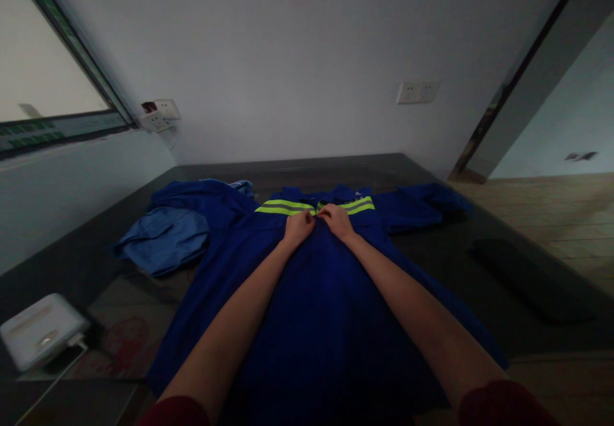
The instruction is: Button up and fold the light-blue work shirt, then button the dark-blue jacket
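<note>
A dark blue work jacket (311, 298) with a yellow-green reflective band (283, 206) across the chest lies spread flat on a dark table (432, 260), collar away from me. My left hand (298, 226) and my right hand (338, 220) meet at the middle of the chest, just below the band. Both have their fingers curled and pinch the jacket's front opening from either side. The fingertips are too small and dim to show what is between them besides cloth.
A lighter blue garment (165, 237) lies crumpled at the left of the jacket. A white box (41, 330) with a cable sits at the near left corner. A flat black object (522, 272) lies at the right. Wall sockets (417, 91) are behind.
</note>
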{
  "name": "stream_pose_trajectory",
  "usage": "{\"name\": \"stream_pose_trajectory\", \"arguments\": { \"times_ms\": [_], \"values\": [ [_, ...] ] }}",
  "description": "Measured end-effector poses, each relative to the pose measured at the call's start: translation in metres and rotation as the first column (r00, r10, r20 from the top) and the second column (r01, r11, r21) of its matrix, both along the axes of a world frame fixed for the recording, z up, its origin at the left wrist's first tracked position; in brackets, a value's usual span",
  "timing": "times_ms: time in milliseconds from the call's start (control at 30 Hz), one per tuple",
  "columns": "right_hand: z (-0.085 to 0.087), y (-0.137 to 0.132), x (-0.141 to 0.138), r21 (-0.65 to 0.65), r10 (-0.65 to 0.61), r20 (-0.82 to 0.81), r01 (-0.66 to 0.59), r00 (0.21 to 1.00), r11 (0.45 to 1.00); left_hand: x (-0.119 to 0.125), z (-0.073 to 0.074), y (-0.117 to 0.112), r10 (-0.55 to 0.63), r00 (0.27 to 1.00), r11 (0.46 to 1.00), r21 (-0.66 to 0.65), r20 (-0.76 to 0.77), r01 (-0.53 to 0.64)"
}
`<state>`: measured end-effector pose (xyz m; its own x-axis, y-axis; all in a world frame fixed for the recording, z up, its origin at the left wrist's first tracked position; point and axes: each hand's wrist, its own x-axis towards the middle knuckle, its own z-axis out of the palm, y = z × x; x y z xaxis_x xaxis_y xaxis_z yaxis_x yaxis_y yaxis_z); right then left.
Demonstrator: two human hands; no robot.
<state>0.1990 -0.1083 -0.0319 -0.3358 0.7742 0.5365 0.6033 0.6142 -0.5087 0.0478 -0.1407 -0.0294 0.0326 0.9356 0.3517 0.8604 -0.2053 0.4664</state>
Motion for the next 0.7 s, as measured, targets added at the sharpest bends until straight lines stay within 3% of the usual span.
{"name": "stream_pose_trajectory", "arguments": {
  "times_ms": [333, 700],
  "values": [
    [-0.003, 0.003, 0.0, -0.115, -0.043, -0.148, 0.026, 0.988, 0.993, 0.004, -0.003, -0.004, -0.008, 0.999, 1.0, 0.006, 0.048, 0.007],
    [0.007, -0.001, 0.0, -0.083, 0.043, -0.073, -0.049, 0.996, 0.995, -0.002, -0.014, 0.007, -0.044, 0.995, 0.998, 0.037, 0.084, 0.041]
  ]
}}
